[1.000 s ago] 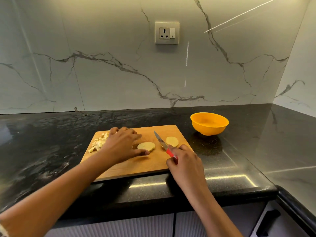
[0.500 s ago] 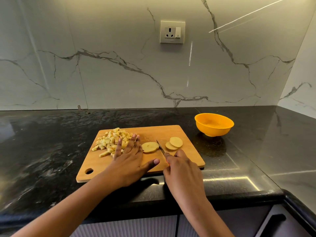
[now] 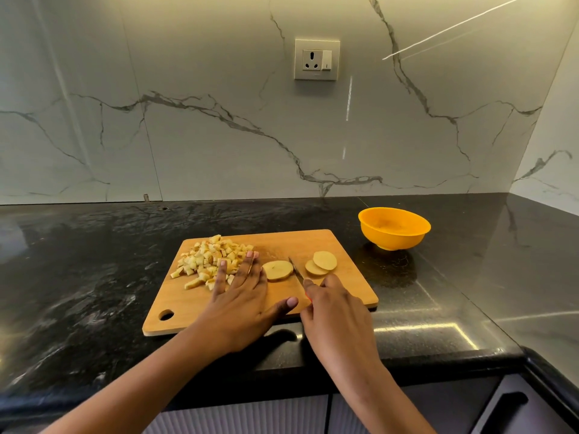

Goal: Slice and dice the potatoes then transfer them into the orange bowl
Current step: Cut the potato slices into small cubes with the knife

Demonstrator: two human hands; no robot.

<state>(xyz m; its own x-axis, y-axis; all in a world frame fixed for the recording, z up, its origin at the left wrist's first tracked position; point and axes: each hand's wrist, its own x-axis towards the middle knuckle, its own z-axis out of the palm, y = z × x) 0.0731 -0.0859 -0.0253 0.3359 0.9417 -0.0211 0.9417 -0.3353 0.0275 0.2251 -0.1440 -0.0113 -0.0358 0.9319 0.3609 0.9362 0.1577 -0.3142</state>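
The left hand (image 3: 241,296) is lying flat, fingers straight, on the cutting board (image 3: 188,305), whose near edge is passing under both hands. The right hand (image 3: 332,308) is gripping the knife (image 3: 296,269). Pale diced potatoes (image 3: 210,261) are sitting at the left fingertips, a round slice (image 3: 278,270) between the hands, and the orange bowl (image 3: 393,228) beyond the right hand across bare counter (image 3: 423,286).

The right hand (image 3: 336,311) hides the knife (image 3: 296,269) handle (only a red sliver shows)

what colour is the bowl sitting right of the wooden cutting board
The round plastic bowl is plain orange all over, seen best in the head view.
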